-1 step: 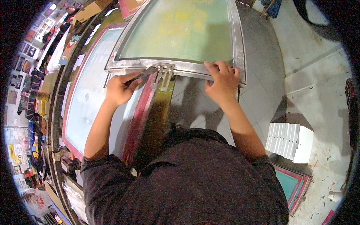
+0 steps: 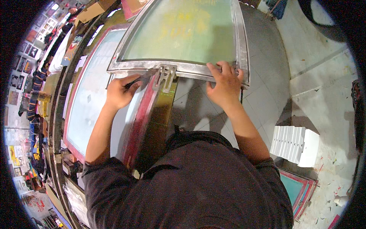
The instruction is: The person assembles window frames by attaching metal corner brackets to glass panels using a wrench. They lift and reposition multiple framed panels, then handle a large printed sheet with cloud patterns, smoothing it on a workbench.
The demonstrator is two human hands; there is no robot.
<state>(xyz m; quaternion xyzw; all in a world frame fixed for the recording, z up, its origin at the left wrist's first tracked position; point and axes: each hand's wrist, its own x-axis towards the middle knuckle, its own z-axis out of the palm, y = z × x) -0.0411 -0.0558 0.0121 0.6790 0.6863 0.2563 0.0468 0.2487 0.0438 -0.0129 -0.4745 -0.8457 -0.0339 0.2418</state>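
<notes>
A metal-framed printing screen (image 2: 190, 68) with yellow-stained green mesh lies ahead of me. On its near edge sits a slotted metal bracket (image 2: 167, 74). My left hand (image 2: 121, 91) is closed around a dark metal hand tool (image 2: 146, 76), its exact kind unclear; the tool's far end reaches the bracket's left side. My right hand (image 2: 224, 86) grips the frame's near edge towards its right corner, with fingers bent over the top of the rail. Below and left of the bracket, a second screen with a red-stained border (image 2: 143, 112) lies under my left forearm.
A stack of white boxes (image 2: 291, 145) stands on the right by the wall, with teal screens (image 2: 291, 187) leaning below it. A long dark rail (image 2: 56, 114) runs along the left. Grey floor tiles (image 2: 194, 103) show beneath the frame.
My left hand and the tool have shifted very slightly to the left, the tool's end still at the bracket. The right hand keeps its hold on the frame.
</notes>
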